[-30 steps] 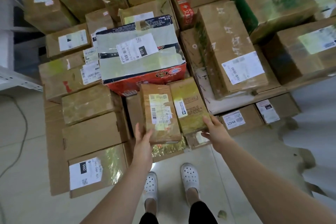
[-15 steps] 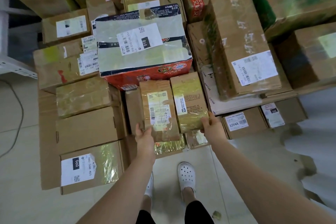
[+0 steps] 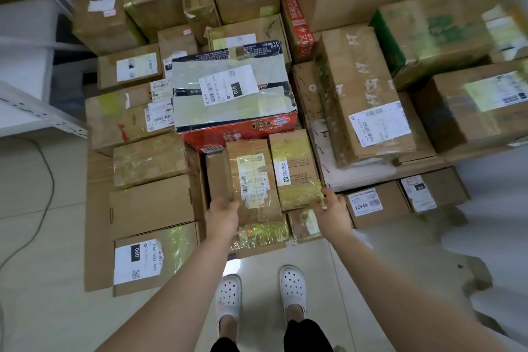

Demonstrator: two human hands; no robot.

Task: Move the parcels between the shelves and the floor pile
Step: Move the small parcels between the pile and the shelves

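Barely any change over the last second: labelled parcel (image 3: 253,177) and taped parcel (image 3: 294,168) still lie side by side, butted against the near face of the red box (image 3: 237,134). Left hand (image 3: 222,216) curls round the labelled one's near corner. Right hand (image 3: 334,208) has loose fingers, tips touching the taped one. Probably seated; release next.
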